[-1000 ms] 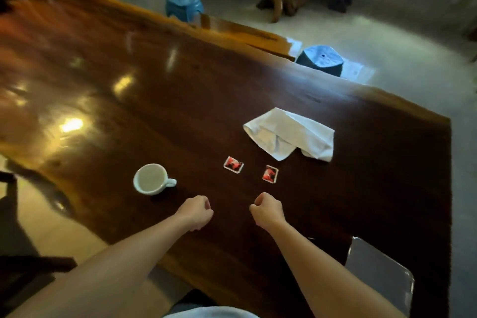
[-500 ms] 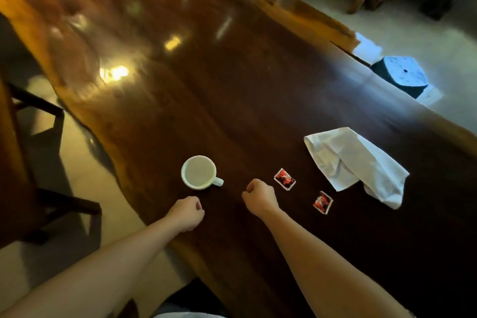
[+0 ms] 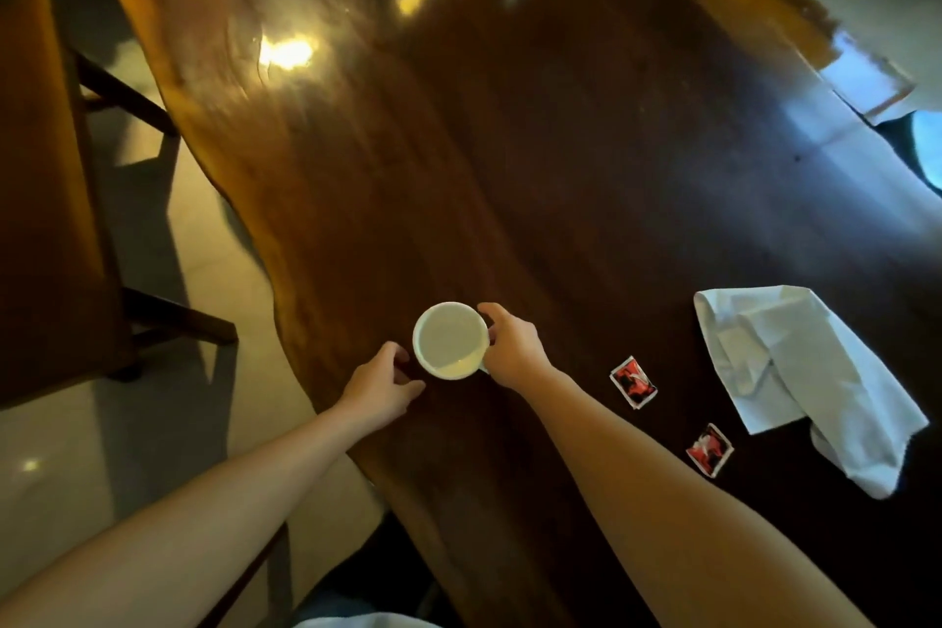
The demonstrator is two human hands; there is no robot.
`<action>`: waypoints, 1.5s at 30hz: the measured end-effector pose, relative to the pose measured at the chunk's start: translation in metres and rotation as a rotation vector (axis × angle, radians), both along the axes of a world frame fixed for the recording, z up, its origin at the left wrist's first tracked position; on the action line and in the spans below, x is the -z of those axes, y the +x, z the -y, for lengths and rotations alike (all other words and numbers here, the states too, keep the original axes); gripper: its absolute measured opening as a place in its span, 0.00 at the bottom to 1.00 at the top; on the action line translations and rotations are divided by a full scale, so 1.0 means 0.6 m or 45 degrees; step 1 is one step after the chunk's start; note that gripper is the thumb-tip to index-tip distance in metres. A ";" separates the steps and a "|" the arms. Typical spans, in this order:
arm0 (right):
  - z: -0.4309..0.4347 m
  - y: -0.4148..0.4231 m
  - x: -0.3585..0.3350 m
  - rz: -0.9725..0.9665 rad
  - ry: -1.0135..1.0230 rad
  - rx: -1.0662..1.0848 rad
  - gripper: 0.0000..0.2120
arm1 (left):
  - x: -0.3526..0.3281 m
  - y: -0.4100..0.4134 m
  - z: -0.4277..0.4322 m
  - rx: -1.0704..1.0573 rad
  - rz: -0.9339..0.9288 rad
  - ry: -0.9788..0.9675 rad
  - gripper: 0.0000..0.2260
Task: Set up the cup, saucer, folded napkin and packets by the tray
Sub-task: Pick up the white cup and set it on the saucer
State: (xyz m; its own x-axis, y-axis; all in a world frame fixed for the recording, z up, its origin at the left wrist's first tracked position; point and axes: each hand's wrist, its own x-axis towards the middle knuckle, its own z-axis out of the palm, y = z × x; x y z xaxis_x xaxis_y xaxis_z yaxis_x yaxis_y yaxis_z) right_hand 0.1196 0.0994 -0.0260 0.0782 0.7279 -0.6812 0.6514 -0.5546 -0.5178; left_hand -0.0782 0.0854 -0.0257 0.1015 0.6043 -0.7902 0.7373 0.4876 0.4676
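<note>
A white cup (image 3: 451, 341) stands upright near the left edge of the dark wooden table (image 3: 509, 143). My right hand (image 3: 509, 347) is closed on the cup's right side, covering the handle. My left hand (image 3: 382, 385) hovers just left of and below the cup, its fingers loosely curled and holding nothing. Two red packets (image 3: 633, 381) (image 3: 709, 450) lie flat to the right of my right forearm. A crumpled white napkin (image 3: 795, 372) lies beyond them. No saucer or tray is in view.
A wooden chair (image 3: 51, 199) stands on the pale floor left of the table. The table's wavy left edge runs close by the cup. A blue stool (image 3: 927, 153) shows at the right edge of the view.
Both hands have moved forward to the cup; the right one went from a fist beside it to closing on its handle side. The view has swung left and down.
</note>
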 end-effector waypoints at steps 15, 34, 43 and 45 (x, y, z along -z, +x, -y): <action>0.079 -0.048 0.010 -0.305 -0.123 0.347 0.45 | 0.015 0.011 0.012 0.178 0.016 0.282 0.41; 0.327 0.084 -0.103 -0.366 0.093 1.106 0.43 | -0.040 0.213 0.127 0.771 0.270 0.407 0.37; 0.574 0.153 -0.118 -0.274 0.182 1.613 0.37 | -0.076 0.363 0.310 1.220 0.478 0.264 0.33; 0.626 0.161 -0.118 -0.272 0.229 1.724 0.36 | -0.081 0.390 0.354 1.294 0.511 0.228 0.35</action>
